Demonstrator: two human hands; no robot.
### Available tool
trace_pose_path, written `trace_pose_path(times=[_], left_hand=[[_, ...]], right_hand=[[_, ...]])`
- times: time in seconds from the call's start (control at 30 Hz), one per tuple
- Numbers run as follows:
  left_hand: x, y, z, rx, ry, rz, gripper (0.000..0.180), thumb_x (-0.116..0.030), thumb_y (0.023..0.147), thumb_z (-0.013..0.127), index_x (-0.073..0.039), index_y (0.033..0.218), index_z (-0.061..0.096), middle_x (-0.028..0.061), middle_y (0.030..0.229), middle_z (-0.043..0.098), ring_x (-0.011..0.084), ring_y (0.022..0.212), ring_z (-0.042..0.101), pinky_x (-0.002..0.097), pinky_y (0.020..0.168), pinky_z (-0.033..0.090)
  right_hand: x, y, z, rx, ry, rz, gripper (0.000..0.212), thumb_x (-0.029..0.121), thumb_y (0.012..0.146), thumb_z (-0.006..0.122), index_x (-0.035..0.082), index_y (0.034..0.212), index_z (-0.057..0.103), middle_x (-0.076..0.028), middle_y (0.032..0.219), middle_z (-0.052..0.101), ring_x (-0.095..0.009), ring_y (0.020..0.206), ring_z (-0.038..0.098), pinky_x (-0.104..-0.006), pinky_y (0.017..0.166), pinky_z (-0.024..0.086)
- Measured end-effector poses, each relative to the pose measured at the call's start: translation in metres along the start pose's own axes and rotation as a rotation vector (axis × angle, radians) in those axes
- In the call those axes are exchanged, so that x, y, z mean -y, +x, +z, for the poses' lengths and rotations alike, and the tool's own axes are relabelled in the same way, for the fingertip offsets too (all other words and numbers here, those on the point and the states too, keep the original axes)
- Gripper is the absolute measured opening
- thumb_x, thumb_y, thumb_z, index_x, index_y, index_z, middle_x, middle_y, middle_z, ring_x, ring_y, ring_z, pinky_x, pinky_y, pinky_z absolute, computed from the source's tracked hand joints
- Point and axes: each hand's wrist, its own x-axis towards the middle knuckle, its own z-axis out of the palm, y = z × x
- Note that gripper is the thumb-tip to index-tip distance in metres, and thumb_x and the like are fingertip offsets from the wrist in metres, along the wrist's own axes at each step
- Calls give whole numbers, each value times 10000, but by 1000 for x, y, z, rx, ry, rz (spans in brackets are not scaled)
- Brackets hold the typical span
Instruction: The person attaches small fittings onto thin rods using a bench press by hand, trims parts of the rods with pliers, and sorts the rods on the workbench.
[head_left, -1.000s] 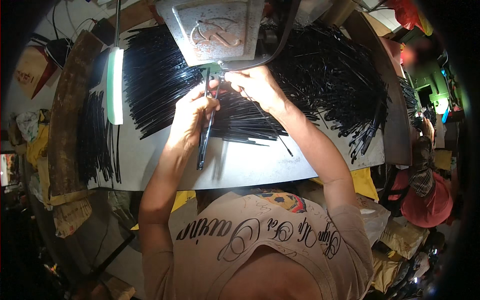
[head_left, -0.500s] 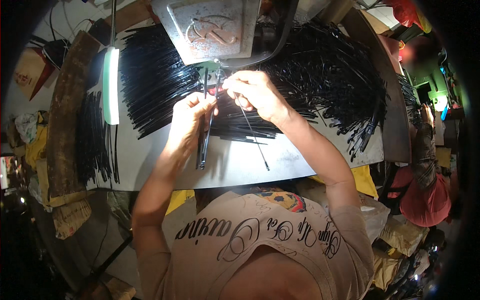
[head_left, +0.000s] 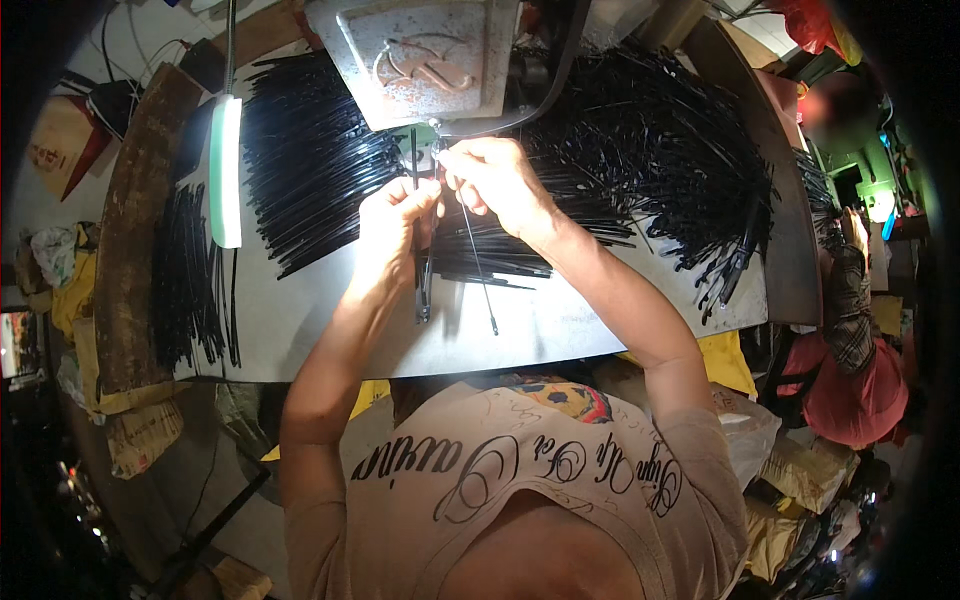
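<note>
Under the head of a grey metal machine (head_left: 420, 70), both my hands work close together. My left hand (head_left: 390, 222) is closed, thumb and fingers pinching black umbrella ribs (head_left: 424, 292) that stand nearly upright in the picture, their ends showing above and below the fist. A thin umbrella rib (head_left: 479, 262) hangs slantwise from my right hand (head_left: 503, 185), whose fingertips are pinched right at the machine's small working point (head_left: 437, 140). Glare and my fingers hide how the rib ends meet there.
Big heaps of black ribs (head_left: 310, 170) (head_left: 670, 150) cover the white tabletop (head_left: 300, 325) behind and beside my hands. A smaller bundle (head_left: 185, 280) lies far left, near a lit tube lamp (head_left: 226, 170). Raised brown boards (head_left: 145, 230) edge the table. Someone's checked sleeve (head_left: 850, 310) shows at right.
Both hands stay at the machine. My left hand and its ribs have shifted slightly right and up; my right hand has moved a little left, its hanging rib swinging left and steeper.
</note>
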Motion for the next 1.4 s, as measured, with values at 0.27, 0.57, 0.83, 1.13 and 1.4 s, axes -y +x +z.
trace_pose_path(times=[0.27, 0.57, 0.83, 1.13, 1.4], left_hand=[[-5, -2, 8, -69, -9, -52, 57, -71, 760, 573, -41, 713, 560, 9, 569, 531, 43, 412, 388, 183, 376, 329], [-6, -2, 3, -8, 40, 31, 54, -74, 755, 592, -40, 730, 558, 8, 572, 523, 45, 396, 368, 176, 373, 322], [-3, -9, 13, -56, 32, 167, 133, -64, 741, 604, -70, 741, 472, 30, 566, 518, 23, 404, 359, 160, 353, 246], [-7, -4, 18, -86, -63, 122, 158, -28, 741, 594, -83, 748, 447, 24, 544, 492, 26, 386, 338, 161, 342, 219], [-11, -4, 14, -50, 51, 133, 165, -8, 740, 583, -78, 753, 435, 32, 544, 491, 23, 388, 337, 160, 337, 215]], right_hand=[[1, 0, 0, -13, 14, 3, 197, 100, 803, 518, -15, 644, 533, -36, 551, 505, -64, 384, 434, -190, 314, 321], [-3, 2, -1, -2, 9, 5, 205, 121, 803, 530, -11, 646, 545, -41, 542, 512, -68, 392, 451, -191, 320, 337], [-4, 1, -2, 2, 2, -20, 203, 118, 803, 528, 3, 636, 542, -30, 524, 506, -65, 393, 452, -186, 324, 340], [-5, 3, 0, -14, 9, -3, 198, 117, 803, 530, 3, 641, 543, -32, 527, 512, -65, 398, 462, -181, 324, 347], [-6, 3, -3, -17, -19, 56, 175, 124, 793, 550, -8, 680, 563, -44, 554, 530, -81, 415, 489, -193, 334, 378]])
